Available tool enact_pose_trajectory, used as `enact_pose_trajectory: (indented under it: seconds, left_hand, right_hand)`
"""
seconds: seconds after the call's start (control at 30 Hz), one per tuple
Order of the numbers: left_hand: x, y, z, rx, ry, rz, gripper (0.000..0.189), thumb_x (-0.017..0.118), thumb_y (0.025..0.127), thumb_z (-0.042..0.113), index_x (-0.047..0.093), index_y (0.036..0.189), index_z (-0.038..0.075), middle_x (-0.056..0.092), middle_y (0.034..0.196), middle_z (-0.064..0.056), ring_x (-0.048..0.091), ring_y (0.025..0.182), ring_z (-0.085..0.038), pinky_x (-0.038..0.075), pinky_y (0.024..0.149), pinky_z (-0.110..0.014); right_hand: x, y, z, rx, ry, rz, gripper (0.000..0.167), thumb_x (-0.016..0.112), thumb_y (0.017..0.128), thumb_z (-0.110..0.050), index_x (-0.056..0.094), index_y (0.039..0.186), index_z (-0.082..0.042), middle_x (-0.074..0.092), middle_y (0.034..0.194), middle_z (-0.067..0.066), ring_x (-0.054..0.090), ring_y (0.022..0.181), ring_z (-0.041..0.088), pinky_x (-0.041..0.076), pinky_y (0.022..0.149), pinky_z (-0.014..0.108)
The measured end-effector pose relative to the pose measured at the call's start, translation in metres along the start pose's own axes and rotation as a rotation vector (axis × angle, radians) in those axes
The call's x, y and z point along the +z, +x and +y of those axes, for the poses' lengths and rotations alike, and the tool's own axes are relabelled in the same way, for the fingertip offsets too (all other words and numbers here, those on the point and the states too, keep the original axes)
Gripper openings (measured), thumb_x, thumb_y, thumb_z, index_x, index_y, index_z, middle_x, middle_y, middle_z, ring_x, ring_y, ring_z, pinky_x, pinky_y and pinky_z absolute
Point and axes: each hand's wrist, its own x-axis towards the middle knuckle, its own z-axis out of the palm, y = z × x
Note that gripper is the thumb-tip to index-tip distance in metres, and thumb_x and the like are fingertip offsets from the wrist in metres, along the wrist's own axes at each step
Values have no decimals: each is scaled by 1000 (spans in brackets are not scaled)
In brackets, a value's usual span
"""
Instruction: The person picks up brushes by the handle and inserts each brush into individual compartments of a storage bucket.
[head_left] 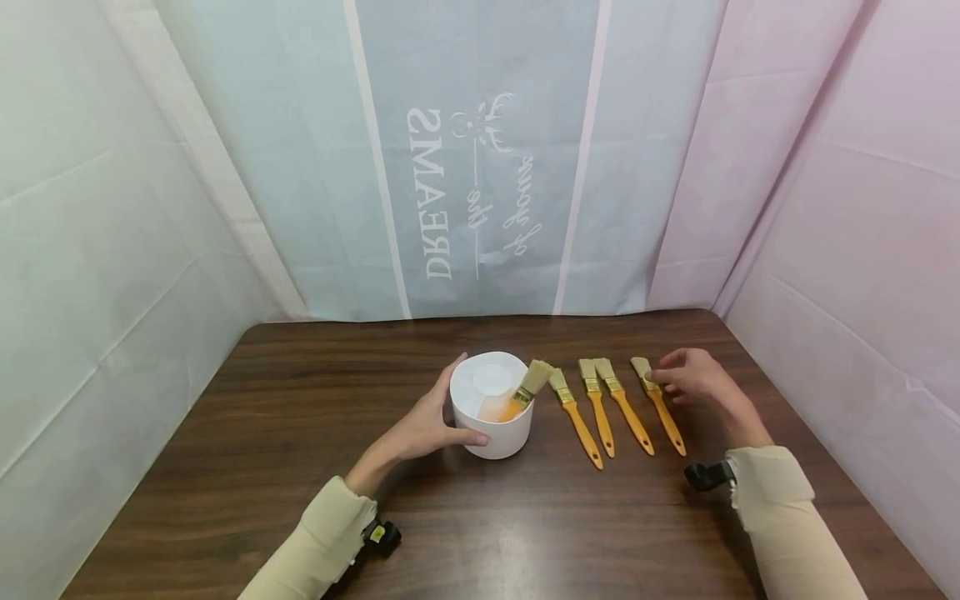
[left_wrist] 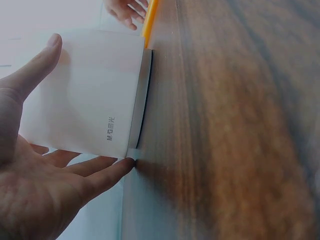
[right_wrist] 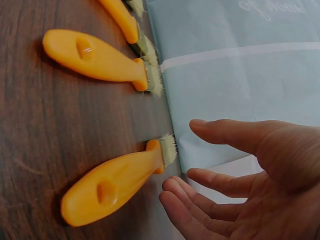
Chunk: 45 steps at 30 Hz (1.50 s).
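Note:
A white round container [head_left: 491, 437] stands on the table, and my left hand [head_left: 426, 423] grips its side, thumb in front and fingers behind. Printed lettering shows on its wall in the left wrist view. Inside it leans a paintbrush [head_left: 532, 381], bristles up past the rim, its handle's lower end hidden. My right hand [head_left: 697, 375] hovers beside the bristle end of the rightmost paintbrush [head_left: 665, 421]. In the right wrist view a gap shows between thumb and fingers, with nothing held.
More paintbrushes with yellow handles lie between the container and the right hand: one [head_left: 583, 433] nearest the container, then a close pair, left [head_left: 600, 421] and right [head_left: 633, 421]. Behind the brown wooden table [head_left: 360, 358] hangs a pale blue printed cloth [head_left: 300, 167].

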Motion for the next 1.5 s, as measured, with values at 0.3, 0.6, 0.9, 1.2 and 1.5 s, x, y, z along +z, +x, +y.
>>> enact_pose_trajectory:
  seconds: [0.3, 0.6, 0.9, 1.2, 1.5]
  left_hand:
    - [-1, 1, -1, -6, 11, -4, 126, 94, 76, 34, 6, 166, 30, 36, 165, -1, 34, 153, -23, 24, 126, -60]
    - [-2, 1, -2, -13, 13, -5, 126, 94, 75, 32, 8, 167, 20, 37, 164, -3, 38, 149, -24, 26, 125, -57]
    - [-5, 1, -4, -36, -67, -29, 127, 95, 75, 31, 8, 166, 20, 29, 167, -5, 36, 151, -26, 40, 118, -56]
    - [-13, 2, -8, -60, -154, -66, 127, 94, 76, 33, 5, 166, 23, 28, 167, -12, 40, 150, -34, 48, 112, -53]
    - [-21, 1, -11, -74, -175, -107, 96, 89, 83, 24, 26, 155, 12, 35, 160, -16, 46, 144, -42, 50, 111, -51]
  right_hand:
    - [5, 3, 4, 18, -24, 25, 62, 71, 96, -23, 45, 139, 15, 66, 112, 26, 67, 88, 22, 64, 74, 37]
    - [8, 7, 6, 39, -25, 35, 62, 76, 93, -19, 49, 137, 15, 63, 105, 22, 65, 84, 21, 63, 70, 33]
    - [10, 9, 7, 64, -25, 31, 58, 77, 92, -17, 53, 135, 13, 64, 107, 23, 66, 86, 23, 63, 71, 34]
    - [9, 8, 7, 48, -28, 24, 59, 76, 90, -15, 53, 135, 15, 62, 110, 25, 66, 88, 24, 63, 70, 34]
    - [10, 10, 7, 58, -14, 15, 51, 76, 91, -15, 56, 129, 13, 60, 112, 24, 65, 91, 26, 63, 72, 35]
